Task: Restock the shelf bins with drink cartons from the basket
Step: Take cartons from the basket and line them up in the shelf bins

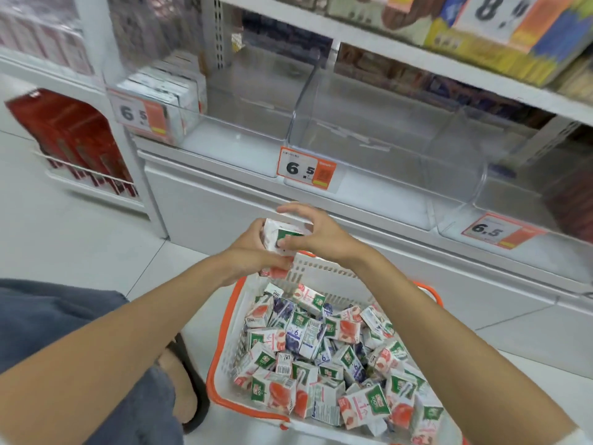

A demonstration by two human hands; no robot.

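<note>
A few drink cartons [282,234] are gripped just above the far rim of the basket [224,332], clasped from below-left by the left hand [250,255] and from above-right by the right hand [316,232], while the empty clear bin [353,146] is found ahead and higher, nearer the right hand.

— What sort of place was it?
— A shop. Orange price tags [305,168] reading 6.5 hung on clear shelf bins [353,133] across the middle of the frame.
— Anything else?
— Packaged goods [513,43] filled white shelving [417,56] at upper right, and a shopping basket [321,271] of drink cartons [321,342] stood at the bottom.
</note>
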